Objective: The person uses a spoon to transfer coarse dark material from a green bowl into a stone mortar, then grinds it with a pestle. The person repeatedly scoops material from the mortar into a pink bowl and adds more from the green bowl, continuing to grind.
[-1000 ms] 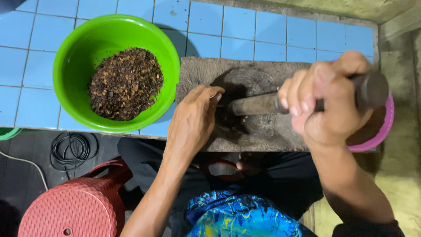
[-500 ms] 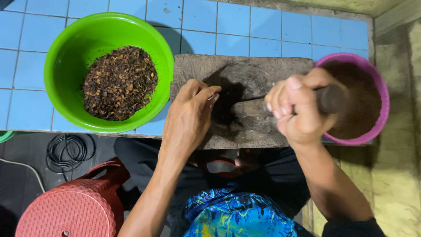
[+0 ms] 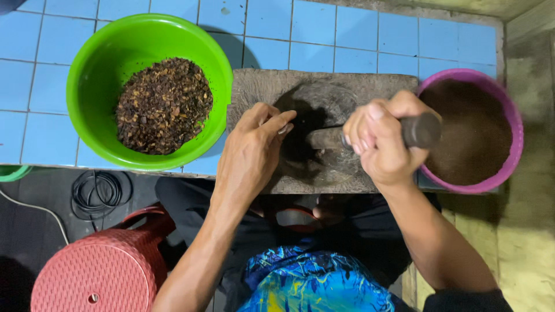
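Head view, looking straight down. Our right hand point(image 3: 384, 144) is wrapped tight round the upper end of a dark pestle point(image 3: 370, 134), all fingers closed on the shaft, thumb under. The pestle lies tilted, its lower end down in the hollow of a grey stone mortar slab point(image 3: 260, 86) that sits on the blue tiled desk point(image 3: 347, 34). Our left hand point(image 3: 251, 153) rests on the slab at the near left rim of the hollow, fingers together and slightly curled, tips at the edge of the dark ground stuff; it grips nothing that we can see.

Left of the slab, touching it or nearly so, stands a green bowl point(image 3: 92, 75) with a heap of coarse brown dried bits point(image 3: 163, 105). Right of the slab, a pink bowl point(image 3: 511, 150) holds fine dark brown powder point(image 3: 468, 133); the pestle's top end overlaps its rim in this view.

Handling, as we judge it: the pestle looks stiff, hard and fairly heavy, no give; take it near the upper end as now, full fist. Powder on the shaft could make it slippery. The slab looks heavy and stays put. The bowls look like light plastic and would tip easily.

Below the desk: a red plastic stool point(image 3: 87, 271), a coil of black cable point(image 3: 95, 193), our patterned blue garment point(image 3: 312, 283).
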